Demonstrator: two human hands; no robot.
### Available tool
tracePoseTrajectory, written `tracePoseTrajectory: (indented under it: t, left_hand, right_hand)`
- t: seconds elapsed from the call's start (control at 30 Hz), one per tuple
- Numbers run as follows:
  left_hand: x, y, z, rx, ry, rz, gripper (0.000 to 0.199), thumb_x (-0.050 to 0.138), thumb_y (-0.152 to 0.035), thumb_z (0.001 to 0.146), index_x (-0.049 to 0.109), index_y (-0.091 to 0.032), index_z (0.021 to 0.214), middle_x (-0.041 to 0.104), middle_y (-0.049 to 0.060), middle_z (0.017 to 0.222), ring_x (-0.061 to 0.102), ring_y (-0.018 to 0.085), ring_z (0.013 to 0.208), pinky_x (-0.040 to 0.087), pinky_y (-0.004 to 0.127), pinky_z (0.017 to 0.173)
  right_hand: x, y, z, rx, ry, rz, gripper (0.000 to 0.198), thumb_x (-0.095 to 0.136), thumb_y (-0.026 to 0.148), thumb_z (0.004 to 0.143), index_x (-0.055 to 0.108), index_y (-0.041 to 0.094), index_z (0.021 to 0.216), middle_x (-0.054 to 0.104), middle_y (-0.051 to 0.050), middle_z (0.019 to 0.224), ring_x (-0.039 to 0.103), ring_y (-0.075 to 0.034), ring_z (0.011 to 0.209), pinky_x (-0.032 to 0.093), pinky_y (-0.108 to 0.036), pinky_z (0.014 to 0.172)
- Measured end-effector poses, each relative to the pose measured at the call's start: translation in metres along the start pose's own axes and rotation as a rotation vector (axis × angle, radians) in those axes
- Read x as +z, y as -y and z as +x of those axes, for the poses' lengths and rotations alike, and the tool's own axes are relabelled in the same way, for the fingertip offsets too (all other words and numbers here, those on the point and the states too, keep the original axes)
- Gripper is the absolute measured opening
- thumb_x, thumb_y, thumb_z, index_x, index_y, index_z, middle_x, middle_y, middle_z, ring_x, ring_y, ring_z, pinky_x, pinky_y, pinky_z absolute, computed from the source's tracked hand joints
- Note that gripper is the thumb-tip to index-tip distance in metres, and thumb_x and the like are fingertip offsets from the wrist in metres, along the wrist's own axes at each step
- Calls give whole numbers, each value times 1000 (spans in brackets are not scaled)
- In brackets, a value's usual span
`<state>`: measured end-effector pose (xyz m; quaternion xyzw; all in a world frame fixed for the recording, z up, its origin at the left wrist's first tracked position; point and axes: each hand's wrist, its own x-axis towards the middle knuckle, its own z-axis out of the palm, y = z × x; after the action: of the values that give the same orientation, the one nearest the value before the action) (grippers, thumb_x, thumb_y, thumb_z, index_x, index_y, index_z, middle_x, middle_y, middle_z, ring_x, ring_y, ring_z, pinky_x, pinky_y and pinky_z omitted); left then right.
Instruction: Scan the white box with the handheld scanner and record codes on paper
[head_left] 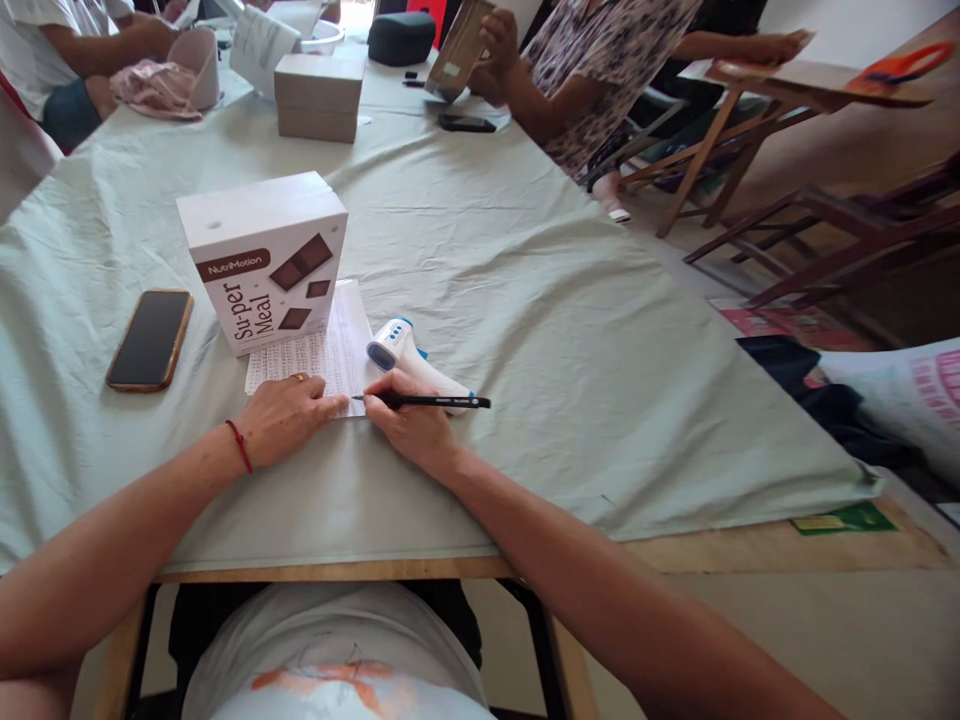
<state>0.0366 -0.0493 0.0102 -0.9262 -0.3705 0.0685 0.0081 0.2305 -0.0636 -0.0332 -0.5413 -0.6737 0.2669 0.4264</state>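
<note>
My right hand (411, 425) is closed around a slim black pen (442, 401), its tip touching the right part of a sheet of paper (337, 350) covered in small print or writing. My left hand (289, 415) lies on the sheet's lower edge, fingers stretched toward the pen tip; a ring and a red cord bracelet show on it. A white box (262, 260) lettered "Super Meal" stands on the far left part of the sheet. Just beyond my right hand lies a white and blue handheld infrared thermometer (397, 350), its handle partly hidden by hand and pen.
A smartphone (150, 340) lies left on the pale green tablecloth (525, 290). Farther back are a plain cardboard box (319, 98), a dark case (401, 38) and a black phone (466, 123). Across the table one person holds a brown box (459, 50); others sit nearby.
</note>
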Motion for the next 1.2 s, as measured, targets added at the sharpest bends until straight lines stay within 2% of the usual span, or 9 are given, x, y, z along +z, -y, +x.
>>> tracePoseTrajectory:
  t: [0.3,0.57,0.7,1.2]
  left_hand:
    - [0,0,0,2,-16,2,27,40,-32,102,61,-30,120,59,5,86,57,20,77,27,26,49]
    - [4,1,-1,38,-94,26,25,44,-26,100,62,-29,118,57,4,81,55,18,72,27,26,50]
    - [6,1,-1,66,-137,44,25,44,-24,100,63,-27,115,56,3,78,53,18,70,28,27,52]
    - [10,2,1,90,-171,48,24,43,-25,100,64,-27,112,55,3,75,52,17,67,29,28,53]
  right_hand:
    - [0,-1,-1,-10,-18,-41,8,50,26,73,56,23,68,58,0,62,54,-17,59,47,-32,60]
    - [2,-8,1,-110,-54,5,7,52,25,73,54,23,66,55,1,60,51,-15,56,46,-30,56]
    - [2,-10,0,-86,-59,1,6,53,23,73,54,24,68,56,2,60,52,-16,57,47,-31,59]
    - [0,-6,1,-63,-64,45,6,52,24,71,53,23,65,54,2,57,50,-15,54,45,-30,55]
